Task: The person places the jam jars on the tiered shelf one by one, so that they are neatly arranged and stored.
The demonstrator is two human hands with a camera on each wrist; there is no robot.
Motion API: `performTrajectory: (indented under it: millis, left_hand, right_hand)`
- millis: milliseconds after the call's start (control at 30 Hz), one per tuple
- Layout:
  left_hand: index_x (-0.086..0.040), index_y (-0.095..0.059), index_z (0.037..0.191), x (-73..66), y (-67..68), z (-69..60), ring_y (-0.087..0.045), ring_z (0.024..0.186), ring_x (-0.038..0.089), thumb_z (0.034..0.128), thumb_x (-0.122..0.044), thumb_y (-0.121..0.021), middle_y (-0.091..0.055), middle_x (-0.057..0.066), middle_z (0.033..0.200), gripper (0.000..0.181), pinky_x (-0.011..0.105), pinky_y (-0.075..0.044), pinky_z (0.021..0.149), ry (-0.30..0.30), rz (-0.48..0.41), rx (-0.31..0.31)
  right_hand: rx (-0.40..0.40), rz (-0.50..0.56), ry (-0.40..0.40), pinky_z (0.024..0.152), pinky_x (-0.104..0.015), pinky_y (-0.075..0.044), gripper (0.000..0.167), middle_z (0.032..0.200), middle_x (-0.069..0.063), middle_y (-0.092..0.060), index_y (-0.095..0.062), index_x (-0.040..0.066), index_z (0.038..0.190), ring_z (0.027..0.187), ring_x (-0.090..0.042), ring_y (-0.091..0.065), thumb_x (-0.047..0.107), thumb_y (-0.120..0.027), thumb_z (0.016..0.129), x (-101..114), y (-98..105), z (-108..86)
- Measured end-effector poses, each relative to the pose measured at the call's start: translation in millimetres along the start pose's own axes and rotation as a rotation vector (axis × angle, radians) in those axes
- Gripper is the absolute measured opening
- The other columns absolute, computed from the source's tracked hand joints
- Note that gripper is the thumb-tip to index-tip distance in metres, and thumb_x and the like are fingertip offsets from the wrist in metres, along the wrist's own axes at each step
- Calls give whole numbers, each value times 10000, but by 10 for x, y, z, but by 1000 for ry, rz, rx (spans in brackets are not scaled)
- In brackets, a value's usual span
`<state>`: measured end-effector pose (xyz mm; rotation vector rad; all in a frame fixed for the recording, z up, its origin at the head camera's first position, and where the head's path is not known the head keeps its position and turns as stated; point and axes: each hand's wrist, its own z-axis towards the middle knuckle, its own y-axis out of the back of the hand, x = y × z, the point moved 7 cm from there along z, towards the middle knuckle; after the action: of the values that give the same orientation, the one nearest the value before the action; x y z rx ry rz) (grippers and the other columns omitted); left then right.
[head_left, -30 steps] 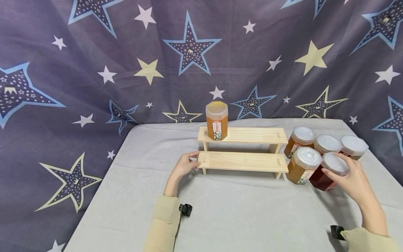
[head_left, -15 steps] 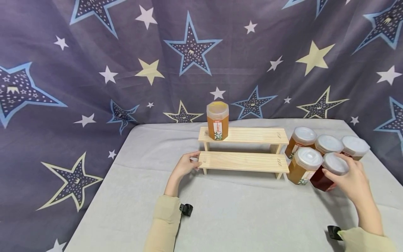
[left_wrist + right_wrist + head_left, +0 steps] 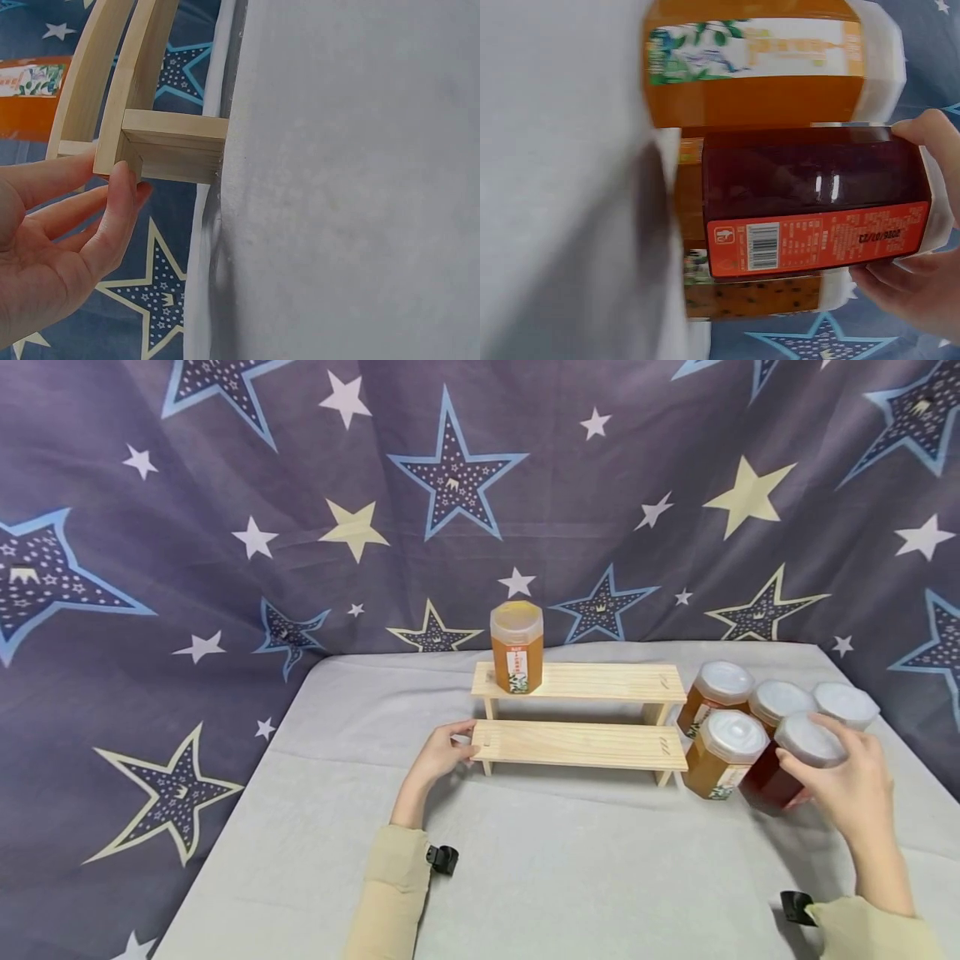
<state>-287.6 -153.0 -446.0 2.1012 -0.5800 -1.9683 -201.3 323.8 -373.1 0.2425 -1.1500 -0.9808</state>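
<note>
My left hand pinches the left end of the lower board of a two-tier wooden shelf; the left wrist view shows fingers and thumb on the corner of the board. My right hand grips a dark red honey jar near its white lid. In the right wrist view its bottom stands off the grey cloth, and a red label with a barcode shows. Beside it is an amber honey jar with a white label. Another amber jar stands on the upper board's left end.
Behind the held jar are more lidded jars, among them an amber one, a middle one and a right one. The shelf stands on a grey cloth. A star-patterned curtain hangs behind and at the sides.
My right hand has lifted the dark red jar slightly, and its lid now sits higher and overlaps the jars behind. My left hand and the shelf have stayed in place.
</note>
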Motion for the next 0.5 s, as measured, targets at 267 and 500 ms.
performTrajectory:
  millis: [267, 500]
  left_hand:
    - [36, -466, 1252, 11, 10, -6, -605, 641, 322, 778, 53, -588, -560, 195, 1055, 489, 386, -523, 615, 7, -3, 3]
    - [45, -462, 1250, -18, 4, -26, -599, 659, 363, 772, 57, -587, -566, 197, 1048, 495, 398, -522, 615, -3, -5, 2]
  right_hand:
    - [-58, -43, 67, 615, -474, -266, 568, 1008, -293, -436, -555, -22, 1128, 870, -360, -380, 54, -735, 595, 165, 137, 105]
    - [-74, -63, 58, 638, -496, -275, 581, 1036, -282, -439, -562, 7, 1137, 891, -362, -391, 68, -744, 589, 241, 209, 173]
